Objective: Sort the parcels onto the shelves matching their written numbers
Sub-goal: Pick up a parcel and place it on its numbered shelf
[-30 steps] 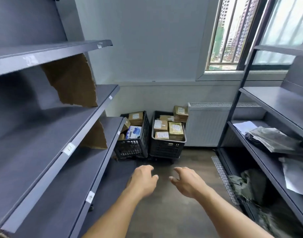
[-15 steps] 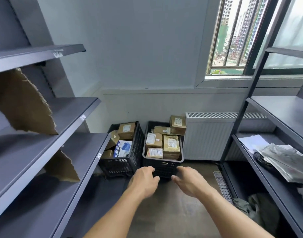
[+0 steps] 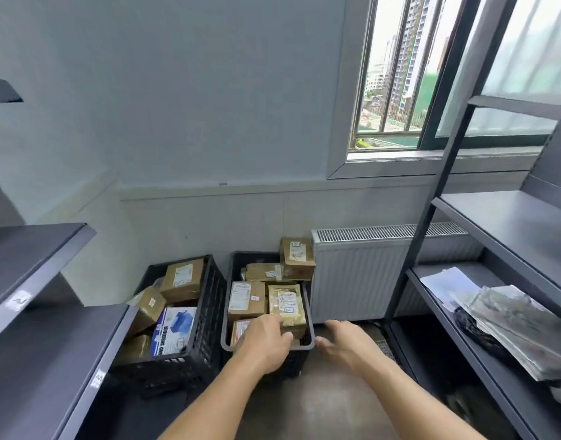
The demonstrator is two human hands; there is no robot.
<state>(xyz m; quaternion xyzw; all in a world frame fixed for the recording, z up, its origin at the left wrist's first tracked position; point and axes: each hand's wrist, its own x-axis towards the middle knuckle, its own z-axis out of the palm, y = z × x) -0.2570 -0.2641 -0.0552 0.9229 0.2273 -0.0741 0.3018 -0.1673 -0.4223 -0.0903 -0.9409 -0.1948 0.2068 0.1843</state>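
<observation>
Judging by how things lie, the sorting is near its start: no parcel shows on the bare boards of the left shelves [image 3: 41,249], and the two crates on the floor against the far wall look full. The black crate [image 3: 214,315] on the left holds brown boxes and a blue-and-white box [image 3: 174,328]. The grey crate [image 3: 304,346] beside it holds a labelled box [image 3: 246,300], a tape-wrapped parcel [image 3: 287,304], a flat parcel behind them, and a top box [image 3: 296,257] perched at its far corner next to the radiator [image 3: 361,274]. The left hand [image 3: 266,342] is over the near end of the grey crate, fingers loosely bent above the parcels there. It has hold of nothing that shows, and whether its fingertips touch one is hidden by the hand itself. The right hand [image 3: 347,342] hangs open and empty just outside the crate's near right corner. The right shelves [image 3: 511,223] carry only loose paper and plastic bags [image 3: 514,322], which may or may not be sorted parcels. Small tags [image 3: 19,301] mark the left shelf edges, too blurred to read. What is left is practically all of it: pick a parcel, read its number, and carry it to the matching shelf, parcel after parcel.
</observation>
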